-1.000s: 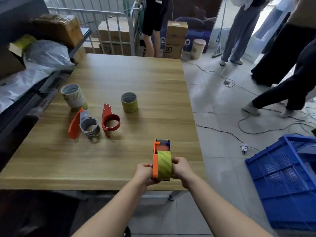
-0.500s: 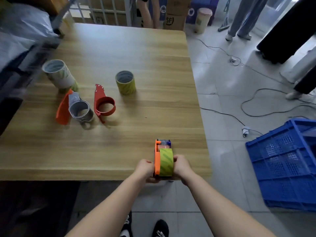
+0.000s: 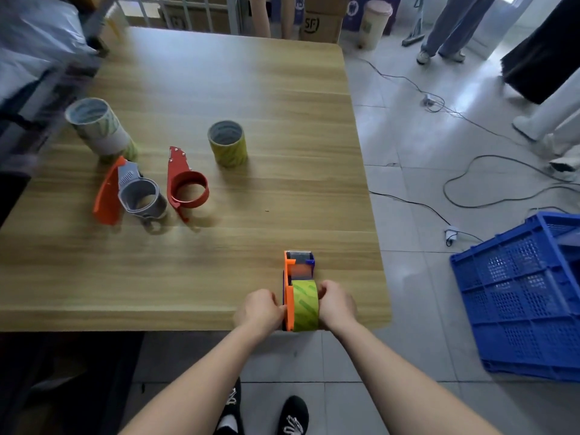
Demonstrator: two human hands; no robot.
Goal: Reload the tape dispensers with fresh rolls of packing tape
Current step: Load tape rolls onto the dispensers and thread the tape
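At the near edge of the wooden table (image 3: 219,262) an orange tape dispenser (image 3: 289,290) carries a green-striped tape roll (image 3: 305,304). My left hand (image 3: 259,310) grips the dispenser's orange side. My right hand (image 3: 337,304) grips the roll from the right. On the table's left lie a red dispenser (image 3: 185,183) with an empty ring and another orange dispenser (image 3: 108,196) with a grey core (image 3: 142,197). A yellow-green roll (image 3: 227,144) stands behind the red one. A stack of pale rolls (image 3: 97,128) stands at the far left.
A blue plastic crate (image 3: 521,296) sits on the tiled floor to the right. Cables (image 3: 470,183) trail across the floor. Several people's legs (image 3: 445,29) stand beyond the table. Cardboard boxes (image 3: 317,23) are behind it, and shelving with bags (image 3: 34,51) is at the left.
The view tilted further down. Both hands kept hold of the dispenser and roll and lowered them onto the table's near edge.
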